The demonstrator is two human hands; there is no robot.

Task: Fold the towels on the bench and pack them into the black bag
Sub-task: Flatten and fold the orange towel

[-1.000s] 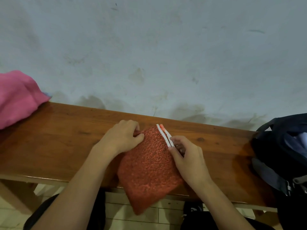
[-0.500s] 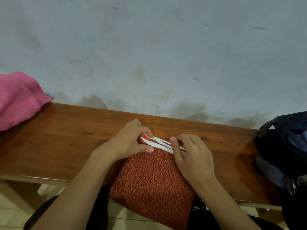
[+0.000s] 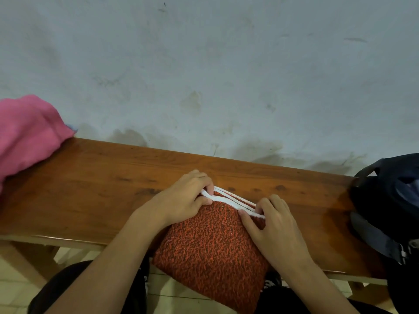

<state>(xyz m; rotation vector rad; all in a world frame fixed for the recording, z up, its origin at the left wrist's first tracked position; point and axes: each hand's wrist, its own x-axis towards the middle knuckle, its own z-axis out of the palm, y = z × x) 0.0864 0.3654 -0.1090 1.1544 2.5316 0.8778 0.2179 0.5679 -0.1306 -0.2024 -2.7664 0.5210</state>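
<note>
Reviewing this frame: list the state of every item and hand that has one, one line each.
orange towel: folded, near end hanging over the bench's front edge, white-striped end up on the bench.
left hand: pinches the towel's white-striped edge.
right hand: fingers curled over the striped edge, palm on the towel.
pink towel: bunched, unfolded, at the bench's left end.
black bag: on the bench's right end, seemingly open.
bench: carries all three.
</note>
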